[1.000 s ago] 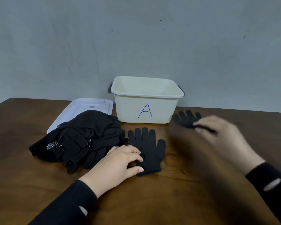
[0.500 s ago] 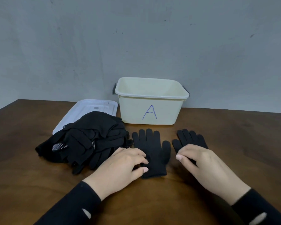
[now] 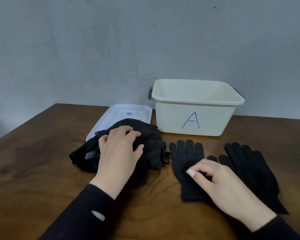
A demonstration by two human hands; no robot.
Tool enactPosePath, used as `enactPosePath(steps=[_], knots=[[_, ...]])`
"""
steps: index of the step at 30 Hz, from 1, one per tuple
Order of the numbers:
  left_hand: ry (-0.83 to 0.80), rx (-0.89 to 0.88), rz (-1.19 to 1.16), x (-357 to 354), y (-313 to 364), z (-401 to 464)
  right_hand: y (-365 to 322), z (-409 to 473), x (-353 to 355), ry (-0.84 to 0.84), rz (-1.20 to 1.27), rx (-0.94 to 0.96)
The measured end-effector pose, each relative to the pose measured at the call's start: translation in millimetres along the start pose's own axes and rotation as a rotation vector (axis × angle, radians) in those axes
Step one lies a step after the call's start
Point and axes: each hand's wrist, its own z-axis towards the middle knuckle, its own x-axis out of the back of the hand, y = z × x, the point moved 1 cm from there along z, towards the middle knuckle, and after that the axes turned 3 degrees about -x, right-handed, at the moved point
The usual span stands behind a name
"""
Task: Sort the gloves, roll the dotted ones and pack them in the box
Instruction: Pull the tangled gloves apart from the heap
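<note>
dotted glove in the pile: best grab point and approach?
Pinch the dotted patch, the one part of that glove showing at the near-left edge of the glove pile. Come in from the left and low along the table, since that edge is free while the left hand rests on the pile beside it. How the rest of the glove lies is hidden.
</note>
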Motion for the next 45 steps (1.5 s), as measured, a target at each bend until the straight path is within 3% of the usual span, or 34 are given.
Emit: enactPosePath(steps=[5, 10, 15, 17, 22, 26, 30, 34, 36, 40, 43, 45], knots=[[-0.069, -0.005, 0.102, 0, 1, 0, 1, 0, 1, -0.013, 0.039, -0.014], [0.032, 0.018, 0.068, 3, 5, 1, 0, -1, 2, -0.018, 0.029, -0.021], [-0.064, 0.006, 0.09, 3, 4, 1, -1, -2, 2, -0.02, 0.037, -0.026], [-0.028, 0.002, 0.091, 3, 4, 1, -1, -2, 3, -0.017, 0.037, -0.029], [0.107, -0.014, -0.002, 3, 3, 1, -4, -4, 3, -0.008, 0.033, -0.027], [0.152, 0.002, -0.213, 17, 13, 2, -6, -4, 3, 0.061, 0.047, -0.01], [0.103, -0.251, -0.256, 28, 39, -9, -15, -5, 9, 0.257, 0.062, 0.099], [-0.005, -0.447, -0.242, 14, 61, -23, -23, -4, -3, 0.194, -0.08, 0.213], [-0.057, -0.479, -0.33, 10, 66, -30, -24, -4, -9, 0.249, -0.039, 0.229], [-0.269, -0.32, -0.516, 7, 62, -34, -26, -6, 0, 0.378, 0.111, 0.209], [-0.243, -0.259, -0.508, 3, 56, -31, -31, -8, 14, 0.424, 0.232, 0.143], [-0.209, -0.144, -0.694, 6, 52, -27, -38, -8, 25, 0.448, 0.306, 0.107]])
